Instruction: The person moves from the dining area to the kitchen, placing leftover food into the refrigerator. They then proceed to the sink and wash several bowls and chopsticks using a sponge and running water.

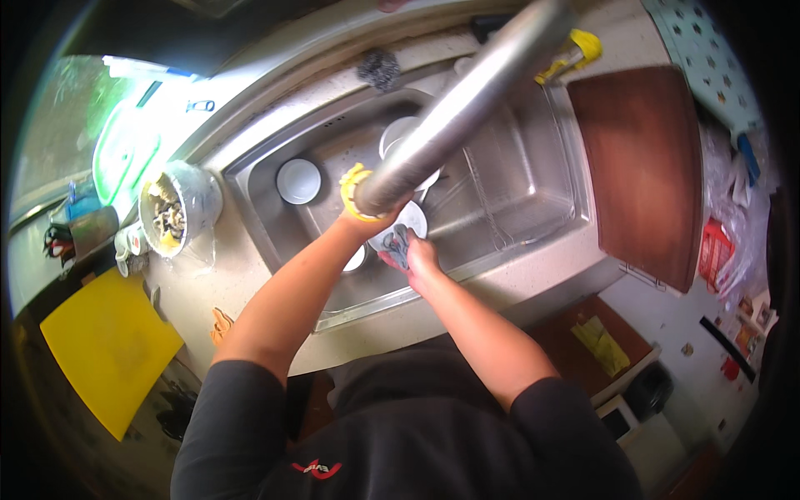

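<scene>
A round white dish (412, 217) is held tilted over the stainless steel sink (331, 240). My left hand (375, 226) grips its far left edge, with the fingers largely hidden behind the thick metal faucet spout (462, 103). A ruffled yellow band (353, 197) rings the spout's end beside that hand. Crumpled in my right hand (422, 255) is a grey cloth (395, 245), pressed against the dish. One white bowl (299, 181) sits in the sink's left corner. Further white dishes (399, 132) lie partly covered by the spout, and a small white one (355, 259) shows below my left forearm.
A plastic-lined tub of scraps (167, 215) and mugs (130, 247) stand left. A steel wool scourer (379, 70) rests on the back ledge. At right lies a brown board (640, 169). A yellow sheet (112, 350) and an orange cloth (221, 325) are lower left.
</scene>
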Demonstrator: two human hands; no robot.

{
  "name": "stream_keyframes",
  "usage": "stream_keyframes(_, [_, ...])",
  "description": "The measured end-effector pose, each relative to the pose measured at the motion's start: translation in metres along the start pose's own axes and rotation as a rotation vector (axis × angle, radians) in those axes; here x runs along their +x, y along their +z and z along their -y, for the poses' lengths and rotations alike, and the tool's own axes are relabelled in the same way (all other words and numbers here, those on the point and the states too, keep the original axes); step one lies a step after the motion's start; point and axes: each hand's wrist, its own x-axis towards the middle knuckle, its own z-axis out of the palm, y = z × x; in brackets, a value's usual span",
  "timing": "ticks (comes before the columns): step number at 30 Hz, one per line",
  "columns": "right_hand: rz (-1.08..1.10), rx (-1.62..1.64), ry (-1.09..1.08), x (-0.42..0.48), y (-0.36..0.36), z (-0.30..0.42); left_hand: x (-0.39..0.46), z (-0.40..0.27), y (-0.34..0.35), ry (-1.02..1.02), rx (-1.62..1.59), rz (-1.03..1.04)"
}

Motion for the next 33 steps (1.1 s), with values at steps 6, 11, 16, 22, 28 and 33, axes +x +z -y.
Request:
stream_keyframes(6, [0.071, -0.153, -0.007, -0.013, -0.004, 0.003, 0.046, 0.039, 0.025, -0.240, 0.011, 0.318])
stream_keyframes(11, [-0.050, -0.714, -0.290, 0.017, -0.014, -0.003, 0.013, 0.017, -0.003, -0.242, 0.053, -0.264])
stream_keyframes(16, [0.039, -1.638, -0.950, 0.050, -0.013, -0.007, -0.086, 0.046, 0.032, -1.610, -0.191, -0.881])
stream_keyframes(22, [0.185, -2.165, -0.732, 0.075, -0.007, -0.002, -0.110, 0.114, 0.047, -1.657, -1.366, -1.216])
stream_keyframes(28, [0.095, -1.551, -0.612, 0.124, -0.039, -0.019, -0.099, 0.113, 0.033, -1.608, -1.160, -1.046])
stream_keyframes(33, [-0.015, -1.336, -0.412, 0.059, 0.011, 0.011, -0.106, 0.099, 0.005, -1.578, -1.106, -0.762])
